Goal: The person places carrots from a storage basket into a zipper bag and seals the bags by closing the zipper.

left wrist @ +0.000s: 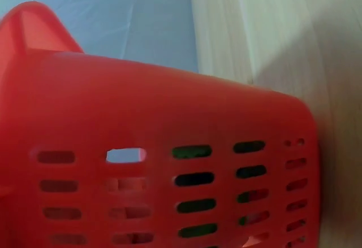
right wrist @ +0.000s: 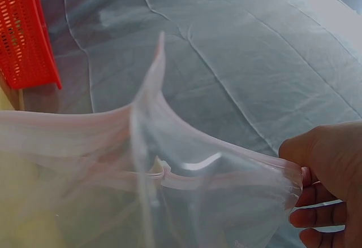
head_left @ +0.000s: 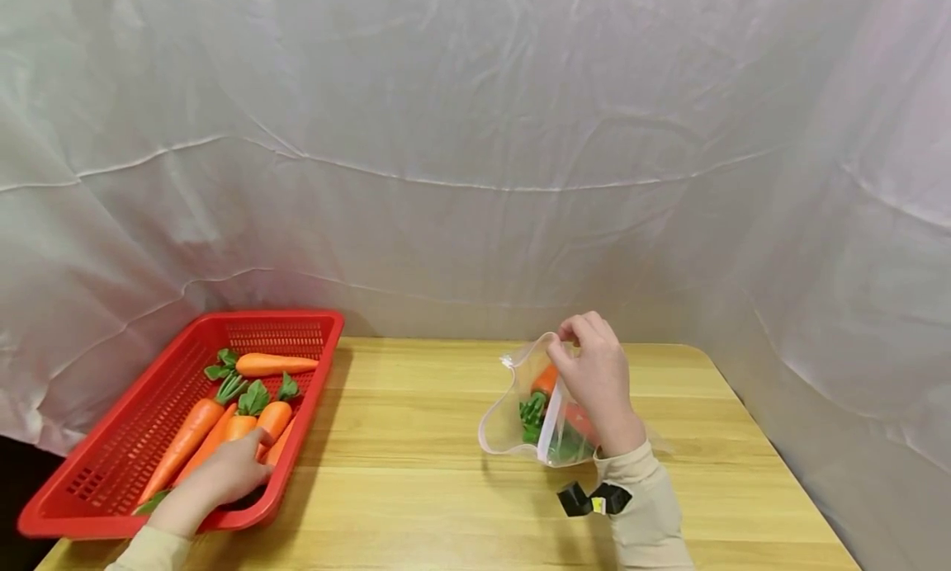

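My left hand (head_left: pixel 232 470) reaches into a red plastic basket (head_left: pixel 82 493), its fingers down among orange carrots (head_left: pixel 275 421) with green tops; I cannot tell whether they grip one. In the left wrist view, the basket's slotted wall (left wrist: pixel 158 101) hides that hand. My right hand (head_left: pixel 598 377) pinches the rim of a clear zip bag (head_left: pixel 501 427) between thumb and fingers. The bag's mouth gapes toward the left. Inside it lies a carrot (head_left: pixel 545 381) with a leafy top, and more orange and green shows through the plastic. The right wrist view shows the pinched rim (right wrist: pixel 243 152) close up.
Several more carrots (head_left: pixel 186 439) lie in the basket, one crosswise at its far end (head_left: pixel 275 365). Both basket and bag stand on a wooden table (head_left: pixel 416 439). Grey cloth (head_left: pixel 475 224) hangs behind the table and along its right side.
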Demonstrator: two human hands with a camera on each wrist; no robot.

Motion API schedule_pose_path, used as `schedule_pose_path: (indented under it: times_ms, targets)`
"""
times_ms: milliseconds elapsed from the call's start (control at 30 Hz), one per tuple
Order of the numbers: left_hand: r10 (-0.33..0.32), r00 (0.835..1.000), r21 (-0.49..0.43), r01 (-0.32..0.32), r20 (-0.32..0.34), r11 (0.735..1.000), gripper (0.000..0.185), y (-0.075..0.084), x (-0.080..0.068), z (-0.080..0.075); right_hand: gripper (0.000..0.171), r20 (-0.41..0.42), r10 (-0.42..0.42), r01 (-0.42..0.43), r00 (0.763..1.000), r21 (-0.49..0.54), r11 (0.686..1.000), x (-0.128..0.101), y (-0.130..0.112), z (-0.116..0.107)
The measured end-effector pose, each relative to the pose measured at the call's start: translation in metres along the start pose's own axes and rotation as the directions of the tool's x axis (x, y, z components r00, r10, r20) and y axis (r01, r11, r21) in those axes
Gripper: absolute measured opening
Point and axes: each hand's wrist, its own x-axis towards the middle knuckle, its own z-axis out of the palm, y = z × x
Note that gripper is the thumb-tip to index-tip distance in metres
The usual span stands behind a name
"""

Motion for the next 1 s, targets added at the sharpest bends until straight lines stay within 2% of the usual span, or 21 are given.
schedule_pose_path:
  times_ms: [133, 333, 500, 767, 1000]
  targets:
    - [-0.005, 1.000, -0.021, 0.004, -0.030, 1.000, 0.046, -0.001, -0.005, -0.006, 0.010, 0.004, 0.000, 0.000, 1.000, 0.002, 1.000, -0.001, 0.000, 0.000]
    - [0.022, 0.991, -0.052, -0.029, -0.131, 0.998, 0.049, -0.002, -0.013, -0.019, 0.010, -0.004, 0.001, -0.001, 1.000, 0.006, 1.000, 0.000, 0.000, 0.000]
    - [0.033, 0.989, -0.079, -0.045, -0.147, 0.996, 0.054, 0.001, -0.017, -0.032, 0.009, -0.008, -0.001, 0.002, 1.000, 0.010, 1.000, 0.001, 0.000, -0.001]
    - [0.030, 0.984, -0.102, -0.048, -0.174, 0.994, 0.063, 0.013, -0.023, -0.051, 0.009, -0.012, -0.009, 0.009, 1.000, 0.006, 1.000, 0.001, -0.001, -0.001]
    - [0.057, 0.974, -0.117, -0.084, -0.219, 0.990, 0.061, 0.031, -0.024, -0.057, 0.009, -0.011, -0.014, 0.014, 1.000, 0.013, 1.000, 0.002, 0.000, 0.000]
